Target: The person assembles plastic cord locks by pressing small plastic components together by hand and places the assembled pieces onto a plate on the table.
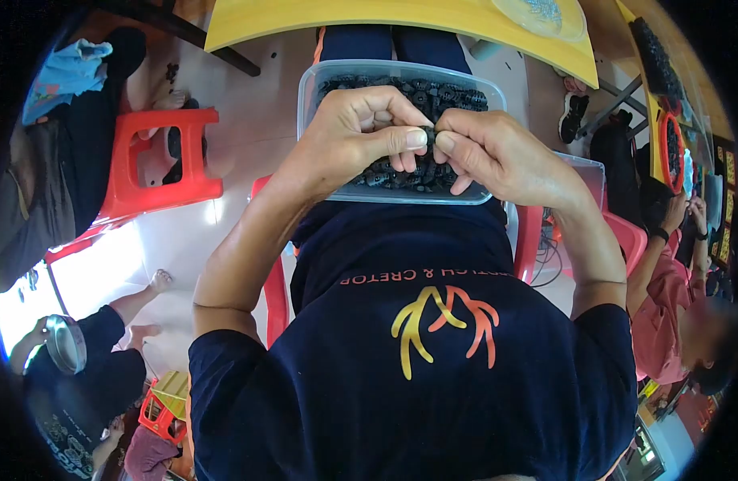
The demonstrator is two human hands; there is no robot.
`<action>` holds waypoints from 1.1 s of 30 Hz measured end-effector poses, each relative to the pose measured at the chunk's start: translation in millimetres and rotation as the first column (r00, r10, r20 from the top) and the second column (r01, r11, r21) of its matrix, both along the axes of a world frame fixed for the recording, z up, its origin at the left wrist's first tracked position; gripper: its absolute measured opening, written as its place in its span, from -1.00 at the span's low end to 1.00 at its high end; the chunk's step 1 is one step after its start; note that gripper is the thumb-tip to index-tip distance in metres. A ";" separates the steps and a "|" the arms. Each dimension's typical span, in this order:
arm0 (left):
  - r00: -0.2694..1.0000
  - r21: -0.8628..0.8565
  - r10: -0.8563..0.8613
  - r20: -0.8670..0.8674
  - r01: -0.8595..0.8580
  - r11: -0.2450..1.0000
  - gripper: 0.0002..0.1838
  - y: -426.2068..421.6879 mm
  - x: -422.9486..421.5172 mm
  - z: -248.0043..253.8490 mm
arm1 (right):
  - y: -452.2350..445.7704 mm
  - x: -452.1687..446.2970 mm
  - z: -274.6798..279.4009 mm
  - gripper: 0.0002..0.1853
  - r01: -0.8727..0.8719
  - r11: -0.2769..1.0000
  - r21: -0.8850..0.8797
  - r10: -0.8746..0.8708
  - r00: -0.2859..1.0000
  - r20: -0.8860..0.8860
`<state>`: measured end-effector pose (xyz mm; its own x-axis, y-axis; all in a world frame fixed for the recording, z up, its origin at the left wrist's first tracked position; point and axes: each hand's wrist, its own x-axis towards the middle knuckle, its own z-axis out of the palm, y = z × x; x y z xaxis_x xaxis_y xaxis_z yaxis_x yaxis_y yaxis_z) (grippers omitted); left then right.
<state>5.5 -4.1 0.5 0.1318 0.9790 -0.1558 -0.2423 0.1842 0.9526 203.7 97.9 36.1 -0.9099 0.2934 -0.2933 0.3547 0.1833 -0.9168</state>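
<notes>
A clear plastic bin [305,104] rests on my lap, filled with many small black plastic parts [385,178]. Above it, my left hand [367,136] and my right hand [489,152] meet, thumbs and forefingers pinched together. Between the fingertips sits a small black part [431,138], mostly covered, so its exact shape cannot be made out. Both hands touch it from opposite sides.
A yellow table [281,22] spans the far side, with a clear round container [545,14] on it. Red plastic stools [156,164] stand at left. Other people sit on both sides; one at right [662,321] works with their hands. A cable [549,248] hangs at right.
</notes>
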 end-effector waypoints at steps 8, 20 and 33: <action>0.998 0.101 0.057 -0.031 -0.053 0.993 -0.86 2.6 -3.0 -16.0 | 12.3 4.0 -30.9 -0.59 0.010 0.868 -0.496 -0.079 0.990 -0.118; 0.808 0.599 0.352 -0.471 0.000 0.801 -0.75 -1.5 10.2 10.8 | -14.1 1.6 -51.5 -0.48 -0.107 0.348 -0.931 -0.424 0.868 -0.259; 0.710 0.693 0.464 -0.530 0.047 0.719 -0.73 -5.3 9.9 19.8 | -21.8 0.5 -36.2 -0.50 -0.026 0.466 -0.884 -0.455 0.850 -0.265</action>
